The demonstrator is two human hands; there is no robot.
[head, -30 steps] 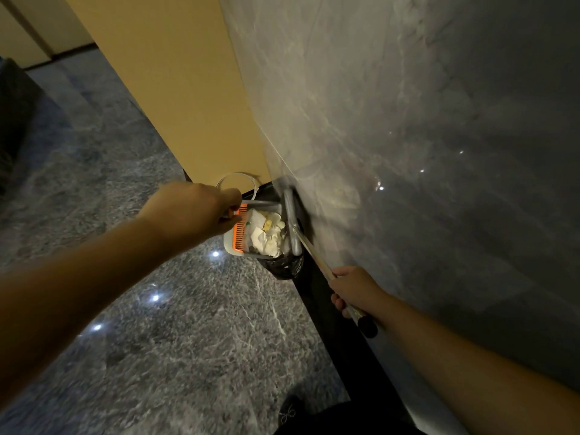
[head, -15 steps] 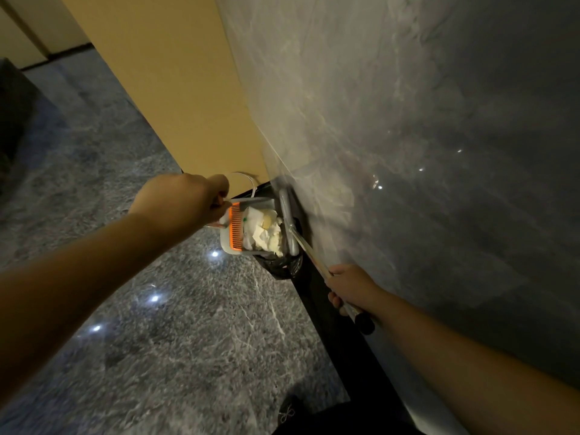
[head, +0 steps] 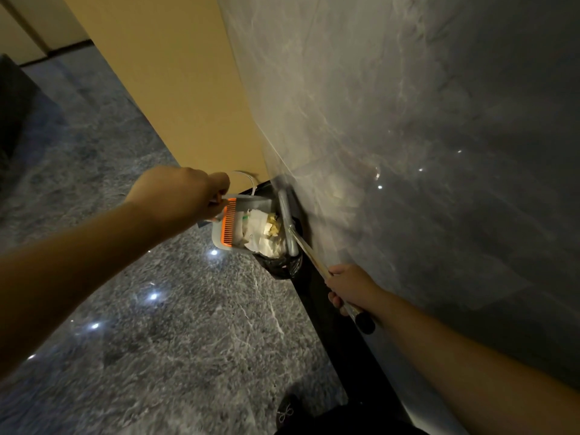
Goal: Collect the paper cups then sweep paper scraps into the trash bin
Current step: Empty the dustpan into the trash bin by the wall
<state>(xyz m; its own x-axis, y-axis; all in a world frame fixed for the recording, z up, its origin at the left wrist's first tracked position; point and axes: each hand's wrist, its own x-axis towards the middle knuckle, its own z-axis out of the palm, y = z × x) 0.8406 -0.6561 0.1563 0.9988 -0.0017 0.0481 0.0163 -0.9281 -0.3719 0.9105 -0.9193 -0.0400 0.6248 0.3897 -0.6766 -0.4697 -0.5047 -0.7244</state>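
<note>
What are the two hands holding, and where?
Left hand grips the dustpan by its handle end; right hand grips the broom near its handle's top.

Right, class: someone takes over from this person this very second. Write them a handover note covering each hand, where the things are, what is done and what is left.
Left hand: grips the dustpan handle, pan held over the trash bin.
Right hand: grips the broom handle; broom head lies along the pan's wall-side edge, by the marble wall.
Paper scraps: piled in the pan, beside its orange comb.
Done: scraps swept up and brought to the bin.
Left: tip the scraps into the black bin bag. No paper cups can be made out.
</note>
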